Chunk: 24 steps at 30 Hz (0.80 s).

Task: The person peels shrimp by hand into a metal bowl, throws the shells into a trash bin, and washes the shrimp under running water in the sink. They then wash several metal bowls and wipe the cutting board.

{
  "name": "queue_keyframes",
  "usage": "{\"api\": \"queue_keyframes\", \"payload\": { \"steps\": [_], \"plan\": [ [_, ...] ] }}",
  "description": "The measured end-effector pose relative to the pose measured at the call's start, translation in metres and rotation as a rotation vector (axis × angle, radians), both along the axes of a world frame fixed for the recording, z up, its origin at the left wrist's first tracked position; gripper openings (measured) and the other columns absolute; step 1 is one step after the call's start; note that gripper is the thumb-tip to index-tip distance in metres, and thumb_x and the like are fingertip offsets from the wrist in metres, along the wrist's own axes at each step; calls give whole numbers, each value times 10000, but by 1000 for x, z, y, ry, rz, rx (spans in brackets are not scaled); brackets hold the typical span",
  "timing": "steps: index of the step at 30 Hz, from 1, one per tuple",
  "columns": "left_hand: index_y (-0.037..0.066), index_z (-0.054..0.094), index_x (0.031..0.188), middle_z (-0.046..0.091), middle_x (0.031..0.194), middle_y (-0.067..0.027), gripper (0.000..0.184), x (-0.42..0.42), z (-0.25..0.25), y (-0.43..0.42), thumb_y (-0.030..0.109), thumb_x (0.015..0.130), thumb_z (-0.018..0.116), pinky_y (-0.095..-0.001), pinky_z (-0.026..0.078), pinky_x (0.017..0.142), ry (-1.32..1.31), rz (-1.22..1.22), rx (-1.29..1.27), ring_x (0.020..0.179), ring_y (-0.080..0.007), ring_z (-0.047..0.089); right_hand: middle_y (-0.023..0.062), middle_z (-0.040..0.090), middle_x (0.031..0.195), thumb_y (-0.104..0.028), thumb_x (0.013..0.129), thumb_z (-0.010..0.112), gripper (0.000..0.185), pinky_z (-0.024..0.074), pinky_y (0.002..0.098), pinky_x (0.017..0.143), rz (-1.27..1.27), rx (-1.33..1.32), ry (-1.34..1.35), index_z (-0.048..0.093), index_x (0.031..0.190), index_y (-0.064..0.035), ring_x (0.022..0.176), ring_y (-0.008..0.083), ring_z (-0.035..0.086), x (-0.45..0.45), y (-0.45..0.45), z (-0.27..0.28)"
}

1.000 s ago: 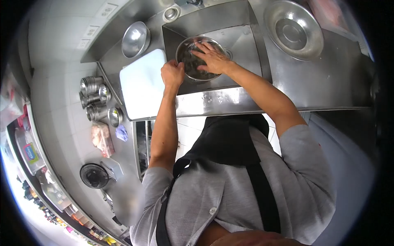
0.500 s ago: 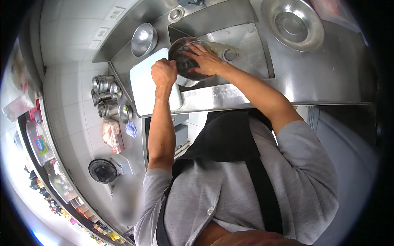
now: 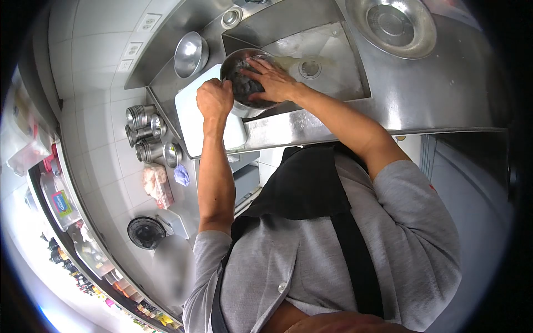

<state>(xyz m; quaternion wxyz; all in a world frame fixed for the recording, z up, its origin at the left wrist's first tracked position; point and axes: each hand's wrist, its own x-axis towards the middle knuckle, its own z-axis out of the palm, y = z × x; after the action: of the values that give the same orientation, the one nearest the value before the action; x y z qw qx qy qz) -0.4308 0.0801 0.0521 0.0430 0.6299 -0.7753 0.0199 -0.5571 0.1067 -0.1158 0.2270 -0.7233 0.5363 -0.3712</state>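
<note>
A round metal bowl [image 3: 250,111] is tilted over the edge of the sink [image 3: 341,55]. My left hand [image 3: 214,99] is closed on the bowl's near-left rim. Across its mouth lies my right hand [image 3: 273,83], fingers spread and reaching inside. Dark, wet-looking pieces [image 3: 242,83] sit in the bowl under and beside those fingers; I cannot make out their kind. Cloudy yellowish liquid [image 3: 291,63] runs from the bowl's right side toward the sink drain [image 3: 310,69].
A white board [image 3: 193,116] lies left of the bowl, with a small metal bowl [image 3: 191,54] behind it. A wide metal basin [image 3: 377,47] stands on the right counter. Several metal containers [image 3: 141,117] and a bag of pale food [image 3: 156,186] are at the left.
The bowl and both hands have shifted slightly left in view, partly with the camera. More of the dark pieces show now, while the left hand keeps its grip.
</note>
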Motion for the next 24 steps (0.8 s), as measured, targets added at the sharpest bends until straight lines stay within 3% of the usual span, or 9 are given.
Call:
{"api": "queue_keyframes", "payload": {
  "steps": [6, 9, 19, 22, 24],
  "plan": [
    [-10, 713, 754, 673, 743, -251, 276, -3, 5, 3, 258, 794, 657, -478, 533, 759, -6, 0, 0, 749, -429, 675, 160, 147, 1618, -570, 808, 687, 873, 226, 471, 1194, -41, -5, 3, 321, 1527, -236, 1474, 368, 166, 6, 1, 1],
    [-10, 708, 751, 672, 741, -251, 272, -5, 8, 4, 255, 795, 667, -477, 532, 756, -13, -7, 2, 749, -429, 674, 121, 134, 1628, -652, 784, 662, 913, 240, 540, 1173, -74, -43, -39, 297, 1534, -279, 1479, 357, 165, 13, -3, -7],
    [-19, 662, 707, 654, 715, -248, 238, -8, 11, 5, 206, 782, 643, -467, 523, 730, 44, -79, -12, 730, -427, 665, 124, 155, 1623, -681, 744, 676, 970, 244, 533, 1171, -98, -124, -85, 282, 1537, -285, 1474, 367, 179, 19, -3, -7],
    [-36, 632, 676, 591, 628, -246, 258, -7, 9, 5, 201, 777, 653, -445, 486, 616, 127, -168, -112, 598, -401, 622, 136, 176, 1615, -678, 733, 689, 979, 244, 517, 1176, -66, -133, -128, 293, 1532, -272, 1461, 384, 209, 18, 0, -3],
    [-42, 624, 675, 593, 632, -248, 257, -11, 14, 8, 194, 774, 654, -447, 489, 622, 133, -155, -103, 600, -400, 625, 148, 187, 1610, -667, 725, 703, 983, 243, 510, 1178, -60, -150, -140, 303, 1527, -263, 1450, 398, 229, 18, 1, -1]
  ]
}}
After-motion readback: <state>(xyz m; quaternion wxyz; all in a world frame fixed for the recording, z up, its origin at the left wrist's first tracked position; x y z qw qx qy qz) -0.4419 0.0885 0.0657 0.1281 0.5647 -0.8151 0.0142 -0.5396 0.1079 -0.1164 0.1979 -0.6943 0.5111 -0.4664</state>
